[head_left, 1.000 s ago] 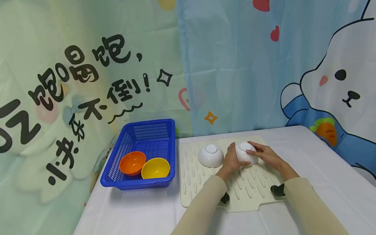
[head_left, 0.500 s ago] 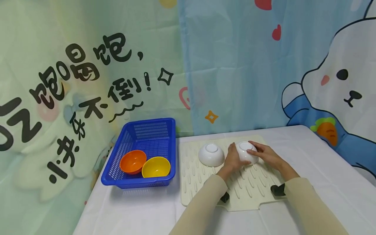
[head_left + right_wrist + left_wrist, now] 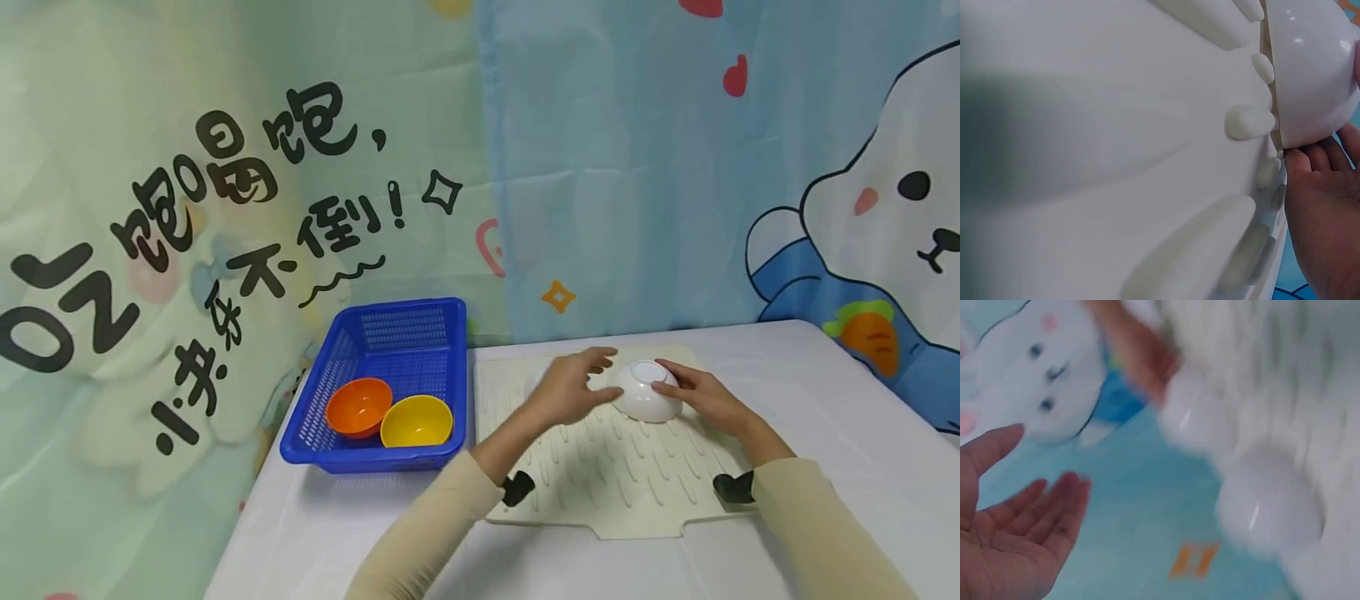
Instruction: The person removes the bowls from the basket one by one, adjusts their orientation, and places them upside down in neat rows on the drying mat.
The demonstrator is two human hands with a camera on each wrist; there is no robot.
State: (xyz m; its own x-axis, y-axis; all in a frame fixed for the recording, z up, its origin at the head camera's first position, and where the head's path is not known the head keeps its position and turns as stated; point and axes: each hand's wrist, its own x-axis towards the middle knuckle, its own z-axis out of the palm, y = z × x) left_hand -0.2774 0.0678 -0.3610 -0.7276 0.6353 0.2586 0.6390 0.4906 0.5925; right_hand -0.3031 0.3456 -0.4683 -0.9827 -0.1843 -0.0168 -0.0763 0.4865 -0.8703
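Two white bowls rest upside down on a cream ridged drying mat [image 3: 630, 512]. My right hand [image 3: 708, 400] holds the right white bowl [image 3: 643, 408], its thumb up by the foot ring and its fingers around the far side. In the right wrist view, fingertips of that hand [image 3: 1325, 200] sit at the bowl's rim [image 3: 1310, 75], down at the mat's ridges. My left hand [image 3: 572, 387] is off the bowls, fingers spread and holding nothing. It hides most of the left white bowl [image 3: 532, 382] in the head view; that bowl [image 3: 1266, 503] shows whole but blurred in the left wrist view.
Left of the mat stands a blue plastic basket [image 3: 456, 367] with an orange bowl [image 3: 358, 408] and a yellow bowl [image 3: 417, 422] inside. A white cloth [image 3: 337, 533] covers the table. A printed curtain [image 3: 637, 208] hangs behind it.
My left hand has let go of the right white bowl and moved left, in front of the other white bowl. My right hand stays on its bowl. The head view has turned slightly right-to-left.
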